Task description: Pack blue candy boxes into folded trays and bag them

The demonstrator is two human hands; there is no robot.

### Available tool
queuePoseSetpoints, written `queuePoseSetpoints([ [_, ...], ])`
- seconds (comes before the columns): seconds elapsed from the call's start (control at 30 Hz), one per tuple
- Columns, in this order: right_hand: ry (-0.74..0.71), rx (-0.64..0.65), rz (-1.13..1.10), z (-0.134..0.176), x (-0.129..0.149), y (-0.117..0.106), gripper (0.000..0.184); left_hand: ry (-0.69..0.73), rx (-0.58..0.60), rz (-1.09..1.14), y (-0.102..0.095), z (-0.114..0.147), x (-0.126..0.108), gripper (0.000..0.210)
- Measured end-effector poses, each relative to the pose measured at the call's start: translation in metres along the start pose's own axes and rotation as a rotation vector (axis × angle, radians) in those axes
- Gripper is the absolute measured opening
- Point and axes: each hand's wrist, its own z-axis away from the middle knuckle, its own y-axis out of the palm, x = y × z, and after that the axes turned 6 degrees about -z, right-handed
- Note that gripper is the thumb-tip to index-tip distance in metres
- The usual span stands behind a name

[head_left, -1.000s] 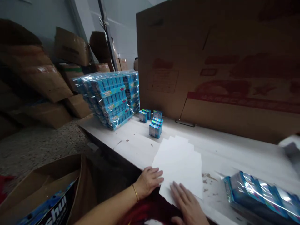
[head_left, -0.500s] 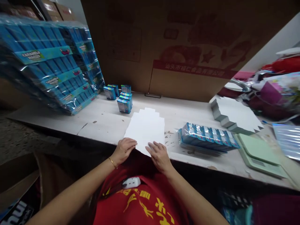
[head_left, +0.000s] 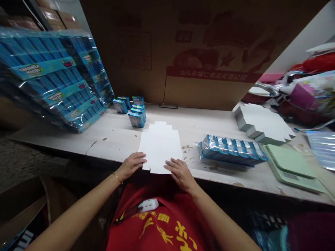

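Note:
A flat white die-cut card blank (head_left: 160,144) with stepped edges lies white side up on the table, its near edge at the table's front. My left hand (head_left: 131,165) rests at the blank's near left corner, its fingers stretched onto the card. On the near right corner lies my right hand (head_left: 180,173), fingers spread flat. Both hands touch the card without gripping it. Behind the blank, to the left, stand several small blue boxes (head_left: 136,119). A clear-wrapped row of blue boxes (head_left: 232,150) sits to the right.
Wrapped blue display packs (head_left: 49,80) are stacked at the left. A large brown carton (head_left: 204,94) stands along the back. On the right are a stack of white card blanks (head_left: 264,122), a pale green scale (head_left: 294,167) and clear plastic bags (head_left: 323,148).
The blank's near edge, bent down before, now lies flatter. My left hand has shifted slightly left, its fingers straighter. My right hand stays at the near right corner.

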Motion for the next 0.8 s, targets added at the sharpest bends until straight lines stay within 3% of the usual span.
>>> queuePoseSetpoints([
  [0.13,-0.008,0.023,0.052,0.001,0.005,0.004,0.042,-0.049,-0.149,0.000,-0.003,-0.016,-0.020,0.025],
  [0.2,-0.022,0.044,0.101,0.001,0.009,0.005,0.040,-0.025,-0.081,-0.089,-0.009,-0.032,-0.034,0.027],
  [0.3,-0.040,0.088,0.121,0.001,0.011,0.001,0.039,0.127,0.145,-0.357,-0.015,-0.058,-0.054,0.030],
  [0.43,-0.059,0.160,0.030,0.002,0.002,-0.016,0.056,0.227,0.319,-0.573,-0.015,-0.074,-0.060,0.028],
  [0.5,-0.055,0.155,0.004,0.003,-0.005,-0.023,0.054,0.249,0.332,-0.565,-0.014,-0.072,-0.055,0.029],
  [0.7,0.009,0.074,-0.174,-0.002,-0.019,-0.028,0.023,0.219,0.281,-0.517,-0.015,-0.063,-0.047,0.033],
  [0.8,0.079,0.044,-0.092,-0.022,-0.011,-0.030,0.019,0.194,0.299,-0.484,-0.016,-0.064,-0.051,0.031],
])
